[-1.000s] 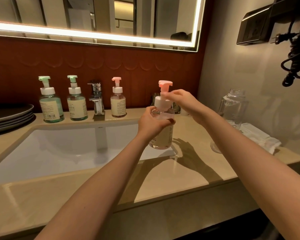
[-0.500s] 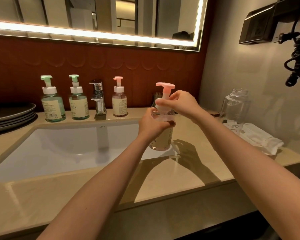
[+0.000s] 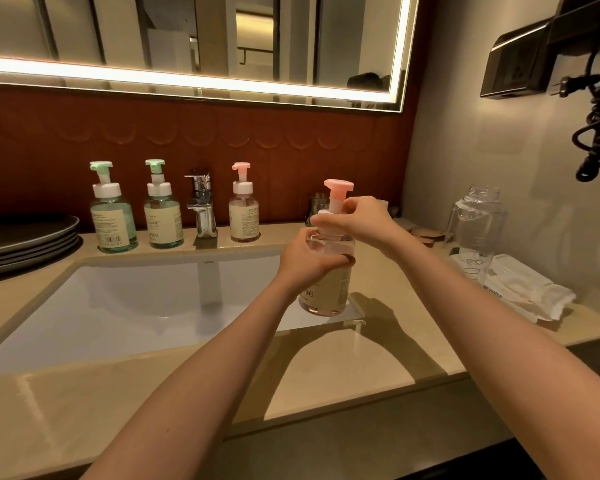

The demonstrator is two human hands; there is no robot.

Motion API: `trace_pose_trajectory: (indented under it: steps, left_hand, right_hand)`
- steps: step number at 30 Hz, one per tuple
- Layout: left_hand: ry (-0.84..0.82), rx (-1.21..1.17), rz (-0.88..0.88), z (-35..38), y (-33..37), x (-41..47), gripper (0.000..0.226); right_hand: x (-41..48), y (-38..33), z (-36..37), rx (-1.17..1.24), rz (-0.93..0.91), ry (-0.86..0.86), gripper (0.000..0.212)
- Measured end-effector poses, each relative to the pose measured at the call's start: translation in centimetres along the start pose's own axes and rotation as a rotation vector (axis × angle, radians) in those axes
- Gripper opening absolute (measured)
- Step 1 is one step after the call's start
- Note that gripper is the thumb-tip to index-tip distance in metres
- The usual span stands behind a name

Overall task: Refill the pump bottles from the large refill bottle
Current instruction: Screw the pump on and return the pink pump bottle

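Beige vanity counter [image 3: 326, 375], at the right corner of the white sink [image 3: 136, 306]: pink-pump bottle [image 3: 329, 289] upright, left hand [image 3: 309, 261] gripping round its clear shoulder above the label, right hand [image 3: 361, 220] pinching the white collar [image 3: 326, 215] with curled fingers, just under the pink pump head [image 3: 338, 187].

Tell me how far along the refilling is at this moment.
Done: unclear; the two green-pump bottles and rear pink-pump bottle stand capped at the back. In hand: left hand grips the nearer pink-pump bottle, right hand pinches its collar, loosening or tightening I cannot tell. Left: probably pouring; the open clear bottle stands untouched at right.
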State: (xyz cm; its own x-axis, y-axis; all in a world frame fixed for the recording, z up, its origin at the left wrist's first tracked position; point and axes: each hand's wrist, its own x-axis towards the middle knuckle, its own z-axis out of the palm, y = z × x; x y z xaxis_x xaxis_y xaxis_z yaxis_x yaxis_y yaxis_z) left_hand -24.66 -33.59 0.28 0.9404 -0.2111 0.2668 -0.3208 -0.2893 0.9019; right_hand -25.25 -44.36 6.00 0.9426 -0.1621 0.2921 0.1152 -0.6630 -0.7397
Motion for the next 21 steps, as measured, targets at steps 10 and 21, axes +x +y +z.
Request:
trace_pose_trajectory:
  steps: [10,21]
  left_hand:
    - [0.085,-0.04,-0.001,-0.8,0.3,0.2,0.063]
    - [0.053,-0.002,0.012,-1.4,0.2,0.2,0.064]
  right_hand:
    - [-0.6,-1.3,-1.5,0.179,0.03,-0.186,0.047]
    - [-0.3,-1.3,-0.9,0.065,-0.079,-0.144,0.045]
